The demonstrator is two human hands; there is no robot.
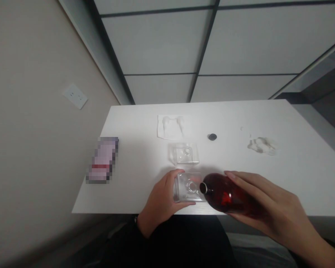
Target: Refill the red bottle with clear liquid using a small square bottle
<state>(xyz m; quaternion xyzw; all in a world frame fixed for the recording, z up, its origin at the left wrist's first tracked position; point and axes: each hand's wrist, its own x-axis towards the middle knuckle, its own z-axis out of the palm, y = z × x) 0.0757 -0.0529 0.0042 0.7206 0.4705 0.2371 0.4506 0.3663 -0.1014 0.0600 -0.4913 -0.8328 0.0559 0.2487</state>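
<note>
My right hand (268, 204) is wrapped round a dark red bottle (226, 193), which is tilted with its uncapped mouth toward the left. The bottle's neck is over the right side of a clear square container (187, 186) near the table's front edge. Around the left side of that container my left hand (163, 197) is closed, thumb and fingers on opposite sides. Just behind it sits a second clear container (185, 154), touched by neither hand. Farther back and to the right lies a small dark cap (212, 137).
A white sheet (171, 127) lies at the back of the white table (136, 149). Crumpled, stained tissue (262, 145) is to the right, and a blurred-out pinkish phone-like object (103, 160) at the left edge. A wall with a socket (75, 96) rises on the left.
</note>
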